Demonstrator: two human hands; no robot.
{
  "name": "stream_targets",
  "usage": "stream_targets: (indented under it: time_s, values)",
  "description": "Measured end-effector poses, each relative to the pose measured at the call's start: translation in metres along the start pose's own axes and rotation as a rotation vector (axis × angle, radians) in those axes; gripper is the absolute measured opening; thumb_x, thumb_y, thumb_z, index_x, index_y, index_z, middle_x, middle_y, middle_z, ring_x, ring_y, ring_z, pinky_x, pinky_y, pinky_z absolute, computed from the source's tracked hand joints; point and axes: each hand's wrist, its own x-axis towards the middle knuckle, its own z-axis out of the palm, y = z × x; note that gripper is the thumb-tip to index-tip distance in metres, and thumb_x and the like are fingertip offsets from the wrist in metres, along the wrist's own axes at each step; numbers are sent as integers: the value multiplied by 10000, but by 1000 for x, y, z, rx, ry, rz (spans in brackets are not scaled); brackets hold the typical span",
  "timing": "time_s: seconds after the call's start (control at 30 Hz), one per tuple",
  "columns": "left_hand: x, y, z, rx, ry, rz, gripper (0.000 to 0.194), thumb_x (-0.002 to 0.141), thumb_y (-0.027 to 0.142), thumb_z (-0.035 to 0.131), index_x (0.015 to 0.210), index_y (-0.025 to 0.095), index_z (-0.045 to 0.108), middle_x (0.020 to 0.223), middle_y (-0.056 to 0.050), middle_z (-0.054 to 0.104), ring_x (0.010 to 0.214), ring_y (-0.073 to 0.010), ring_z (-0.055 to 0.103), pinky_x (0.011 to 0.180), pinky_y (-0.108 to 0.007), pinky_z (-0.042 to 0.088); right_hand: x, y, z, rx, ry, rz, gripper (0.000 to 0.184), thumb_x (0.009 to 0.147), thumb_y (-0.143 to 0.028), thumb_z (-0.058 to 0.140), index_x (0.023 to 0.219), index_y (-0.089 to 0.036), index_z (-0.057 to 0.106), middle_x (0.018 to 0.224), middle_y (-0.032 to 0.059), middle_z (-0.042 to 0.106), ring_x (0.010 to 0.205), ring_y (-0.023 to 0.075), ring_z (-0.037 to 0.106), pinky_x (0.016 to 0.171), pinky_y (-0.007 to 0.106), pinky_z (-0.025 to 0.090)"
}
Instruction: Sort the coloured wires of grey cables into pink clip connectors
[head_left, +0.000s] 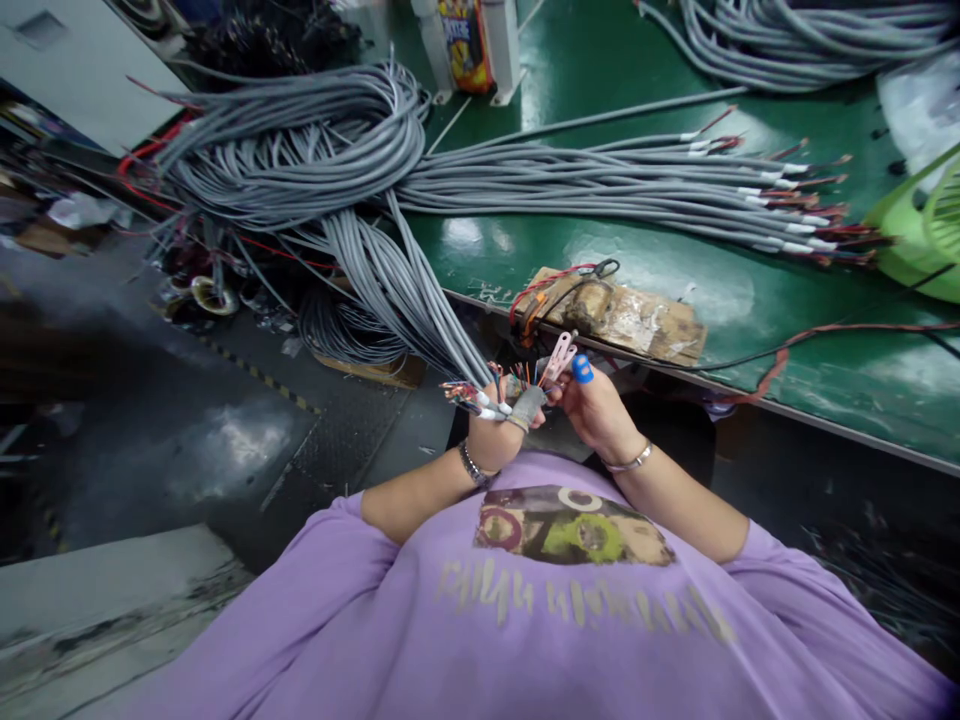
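Note:
In front of my chest, my left hand (496,440) is closed around the ends of several grey cables (454,340). Thin coloured wires (529,374) fan up from its grip, and a grey cover wraps its thumb. My right hand (596,412) meets it from the other side, fingers pinched on a small pink tool with two slotted arms (561,354); its exact kind is unclear. One right finger wears a blue finger cot (582,369). More stripped wire ends with white sleeves (484,402) stick out to the left of my left hand.
On the green table (465,240) lies a large coil of grey cable (292,150), its stripped ends (810,225) spread rightward. A worn wooden block (622,315) sits at the near edge. A light-green plastic fan-like object (926,225) stands right; another cable coil (817,45) lies behind.

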Motion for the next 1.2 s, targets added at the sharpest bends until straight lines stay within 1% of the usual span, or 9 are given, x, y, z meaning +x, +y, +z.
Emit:
stream_targets:
  time_s: [0.13,0.3,0.47,0.6,0.73,0.87,1.0,1.1,1.2]
  values:
    - [-2,-5,-5,105,-6,46,364,802,523,674,689,179,632,571,-36,666,503,-139,612,525,-275,517,-8,1,0,-66,-92,91,420,645,-538,832,816,-185,682,650,-17,574,584,127,522,592,292,447]
    - [-6,-12,-11,185,-27,59,344,824,490,664,673,181,644,596,-48,685,543,-158,641,564,-290,531,-10,-1,5,-79,16,91,287,604,-336,876,748,-173,688,646,-23,602,544,91,469,550,257,393]
    - [-6,-11,-11,148,-9,39,376,827,524,652,670,182,642,610,-46,690,542,-153,637,578,-295,535,-10,-2,8,-27,-2,131,258,625,-328,849,714,-175,662,559,-48,532,524,88,461,546,249,387]
    - [-6,-10,-12,185,-22,55,364,805,514,682,661,182,640,584,-45,679,544,-159,637,572,-297,527,-12,-5,12,-8,-41,136,305,612,-374,857,749,-185,660,573,-41,556,530,109,500,559,274,409]
    - [-6,-11,-11,140,-6,17,370,806,524,676,674,182,631,584,-40,678,525,-150,630,549,-286,524,-12,-6,15,-22,15,134,258,590,-290,852,737,-178,673,637,-24,601,543,97,482,543,261,383]
    - [-5,-11,-10,18,42,-41,390,777,560,688,714,180,623,567,-20,672,474,-134,611,489,-258,499,-12,-4,14,12,55,152,188,590,-221,804,645,-182,629,534,-53,509,501,76,405,515,237,340]
    - [-7,-11,-12,17,57,-3,386,792,547,681,687,179,627,559,-15,665,468,-117,597,480,-240,477,-10,-4,5,63,10,207,196,597,-244,799,657,-197,619,534,-55,495,517,94,416,533,248,394]
    - [-8,-11,-12,10,77,18,364,807,529,677,700,184,638,558,-11,660,458,-113,585,470,-241,463,-4,-6,-3,164,7,264,275,647,-405,793,721,-200,625,629,-27,570,557,103,462,571,257,449]
    - [-7,-9,-11,23,82,39,362,812,523,675,685,186,638,554,-14,653,463,-116,583,474,-248,465,3,-9,-6,176,-7,268,383,684,-552,768,780,-205,639,698,-13,601,552,95,449,547,246,434]
